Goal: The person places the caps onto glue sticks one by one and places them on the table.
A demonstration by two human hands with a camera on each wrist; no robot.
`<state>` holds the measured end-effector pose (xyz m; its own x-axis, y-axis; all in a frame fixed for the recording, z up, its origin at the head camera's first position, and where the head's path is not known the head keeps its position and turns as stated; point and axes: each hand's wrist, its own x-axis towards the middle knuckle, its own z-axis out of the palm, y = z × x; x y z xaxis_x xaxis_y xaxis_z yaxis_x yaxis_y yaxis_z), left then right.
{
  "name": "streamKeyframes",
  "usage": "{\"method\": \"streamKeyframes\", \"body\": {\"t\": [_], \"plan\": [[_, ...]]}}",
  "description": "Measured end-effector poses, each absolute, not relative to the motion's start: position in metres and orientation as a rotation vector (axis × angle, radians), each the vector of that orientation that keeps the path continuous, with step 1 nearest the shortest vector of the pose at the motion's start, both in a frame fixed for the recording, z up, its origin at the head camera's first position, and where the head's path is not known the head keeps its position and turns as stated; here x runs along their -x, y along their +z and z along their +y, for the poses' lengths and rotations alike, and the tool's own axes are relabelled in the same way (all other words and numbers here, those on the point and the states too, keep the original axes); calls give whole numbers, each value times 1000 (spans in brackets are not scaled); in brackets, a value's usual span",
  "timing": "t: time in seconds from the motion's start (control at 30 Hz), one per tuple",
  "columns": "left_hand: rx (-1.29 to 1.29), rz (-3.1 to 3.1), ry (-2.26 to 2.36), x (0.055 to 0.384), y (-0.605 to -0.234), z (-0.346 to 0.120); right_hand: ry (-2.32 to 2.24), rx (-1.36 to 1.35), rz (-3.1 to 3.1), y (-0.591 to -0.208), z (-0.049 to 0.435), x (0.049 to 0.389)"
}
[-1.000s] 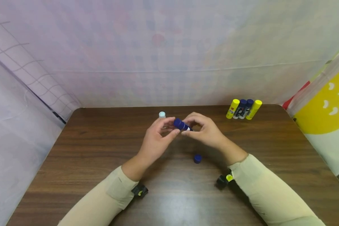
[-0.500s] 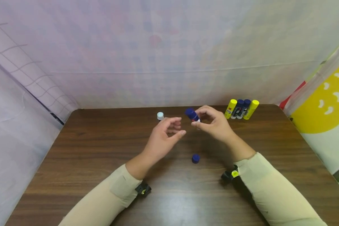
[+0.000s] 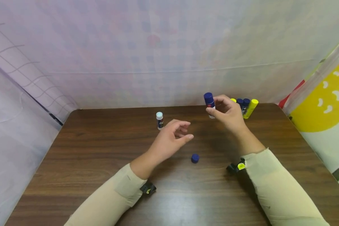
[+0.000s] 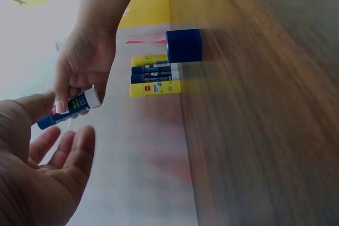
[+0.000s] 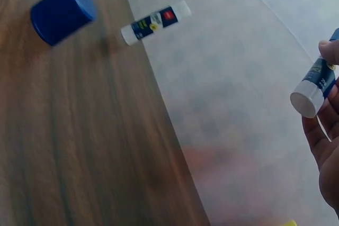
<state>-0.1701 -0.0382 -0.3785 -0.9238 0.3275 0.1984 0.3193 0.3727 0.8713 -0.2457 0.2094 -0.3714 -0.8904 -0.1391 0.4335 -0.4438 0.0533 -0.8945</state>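
My right hand (image 3: 228, 113) holds a capped glue stick (image 3: 209, 100) with a dark blue cap and white base, pinched between thumb and fingers above the table's back edge. The right wrist view shows the white base (image 5: 305, 99) of that glue stick pointing toward the camera. My left hand (image 3: 170, 139) hangs over the middle of the table, fingers loosely bent and holding nothing. Just behind it stands an uncapped glue stick (image 3: 159, 121), its top pale. A loose dark blue cap (image 3: 195, 158) sits on the table in front of the hands.
At the table's back right several glue sticks stand in a row, a yellow one (image 3: 251, 109) at the end and dark blue ones (image 3: 245, 103) beside it, partly hidden by my right hand. A pale cloth (image 3: 130, 62) hangs behind the brown table (image 3: 87, 157).
My right hand has carried the capped glue stick up and right, away from the left hand, turning it upright. The left hand has let go of it and moved slightly right and down.
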Motion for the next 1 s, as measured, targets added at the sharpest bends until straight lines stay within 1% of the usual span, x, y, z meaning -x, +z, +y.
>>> {"method": "streamKeyframes", "body": {"t": [0.17,0.47,0.8,1.0], "plan": [[-597,2575,1484,169,-378,-35,2002,-494,-2005,-368,221,249],[-672,2541,1323,169,-384,-33,2040,-294,-1907,-367,241,251],[-735,2545,1054,165,-390,-32,1998,-146,-1772,-373,261,261],[-749,2508,972,163,-390,-31,1933,-116,-1741,-379,276,270]]}}
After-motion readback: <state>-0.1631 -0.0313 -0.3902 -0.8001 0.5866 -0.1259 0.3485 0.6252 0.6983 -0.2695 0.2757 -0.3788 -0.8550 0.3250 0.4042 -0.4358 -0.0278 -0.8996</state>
